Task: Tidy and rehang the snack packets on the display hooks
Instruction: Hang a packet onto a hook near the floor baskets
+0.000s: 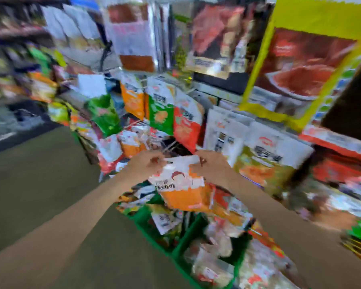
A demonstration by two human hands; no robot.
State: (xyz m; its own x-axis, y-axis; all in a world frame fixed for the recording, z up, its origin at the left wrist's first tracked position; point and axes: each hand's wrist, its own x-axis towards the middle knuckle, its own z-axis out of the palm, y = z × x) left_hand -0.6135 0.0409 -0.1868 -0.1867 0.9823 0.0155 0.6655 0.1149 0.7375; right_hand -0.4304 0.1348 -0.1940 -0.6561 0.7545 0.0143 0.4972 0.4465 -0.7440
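Hands on the packet's top edge: left hand (148, 163) pinches the corner at nine o'clock, right hand (208, 165) pinches the corner at three, fingers curled onto the white strip. Orange-and-white packet (183, 184) hangs between them, long axis running down toward six o'clock, its top edge about level and facing the rack. Both hands sit equally near; neither leads. Thin wire hooks (167, 146) seem to poke out just above the packet at twelve o'clock, though the blur makes their tips hard to pick out. So the coming move, I reckon, is up and away, hole onto hook. Tight room there: hanging packets (171, 113) crowd in from eleven to one o'clock, white-and-green bags (265, 155) press close at two. Below, at six, a green basket (183, 245) heaped with more snacks. Bare floor (40, 174) lies open out at nine.
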